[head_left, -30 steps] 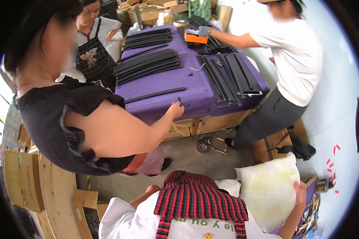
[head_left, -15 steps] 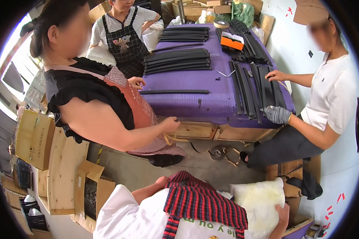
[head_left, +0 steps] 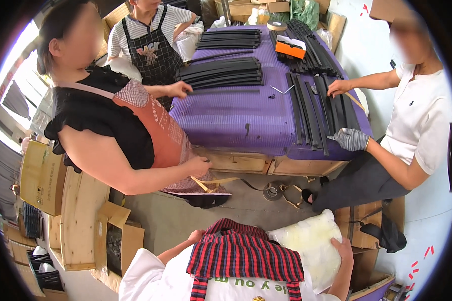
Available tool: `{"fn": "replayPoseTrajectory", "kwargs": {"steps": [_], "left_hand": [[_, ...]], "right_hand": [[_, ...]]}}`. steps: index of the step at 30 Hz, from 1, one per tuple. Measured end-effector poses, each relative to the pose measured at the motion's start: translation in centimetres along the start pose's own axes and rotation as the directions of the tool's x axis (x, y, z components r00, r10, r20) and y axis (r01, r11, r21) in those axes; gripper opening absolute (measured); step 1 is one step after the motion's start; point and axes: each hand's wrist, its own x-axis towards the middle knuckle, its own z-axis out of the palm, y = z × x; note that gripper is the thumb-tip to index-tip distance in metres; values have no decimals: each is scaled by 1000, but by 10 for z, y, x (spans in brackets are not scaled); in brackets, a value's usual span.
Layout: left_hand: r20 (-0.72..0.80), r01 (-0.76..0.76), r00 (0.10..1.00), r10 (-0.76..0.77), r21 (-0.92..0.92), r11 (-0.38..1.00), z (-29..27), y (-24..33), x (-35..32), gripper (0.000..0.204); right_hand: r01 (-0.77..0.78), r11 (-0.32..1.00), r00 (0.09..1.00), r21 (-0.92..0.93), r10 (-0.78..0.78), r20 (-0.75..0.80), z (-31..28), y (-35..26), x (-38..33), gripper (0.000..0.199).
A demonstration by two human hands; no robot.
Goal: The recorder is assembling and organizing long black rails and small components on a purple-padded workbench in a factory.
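Note:
My right hand (head_left: 342, 248) is closed on the edge of a white, yellow-tinged pillow-like packet (head_left: 306, 246), tilted against my side. What fills the packet I cannot make out. My left hand (head_left: 196, 236) is beside the red-and-black striped cloth (head_left: 246, 258) over my white shirt; its fingers are mostly hidden. Ahead stands a purple-covered table (head_left: 226, 130) bearing bundles of flat black strips (head_left: 221, 72). On the left, a co-worker's hand (head_left: 178, 90) holds the end of one black strip (head_left: 226, 91). A gloved co-worker's hand (head_left: 351, 139) touches more strips (head_left: 311, 113) at right.
An orange-and-white box (head_left: 290, 47), a tape roll (head_left: 277, 25) and an L-shaped hex key (head_left: 283, 90) lie on the table. Another tape roll (head_left: 272, 190) rests on the floor. Cartons (head_left: 130, 243) stand left. A third person (head_left: 153, 55) stands at the table's far left.
The white packet and my right hand have shifted left and up in view. The left co-worker's hand has moved a single black strip farther back, beside the bundle.

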Motion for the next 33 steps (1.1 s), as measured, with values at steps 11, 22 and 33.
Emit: {"fn": "replayPoseTrajectory", "kwargs": {"steps": [11, 22, 33], "left_hand": [[-8, -23, 1000, 23, -35, 999, 17, -7, 18, 39], [-25, -49, 998, 50, 38, 998, 14, -3, 20, 41], [-20, -113, 993, 114, 65, 991, 15, -18, 26, 40]], "right_hand": [[-6, 997, 999, -73, 10, 53, 3, -43, -10, 39], [-8, 982, 999, -187, 1, -37, 5, -22, 1, 42], [-2, 986, 998, -167, -10, -67, 12, -8, 2, 39]]}}
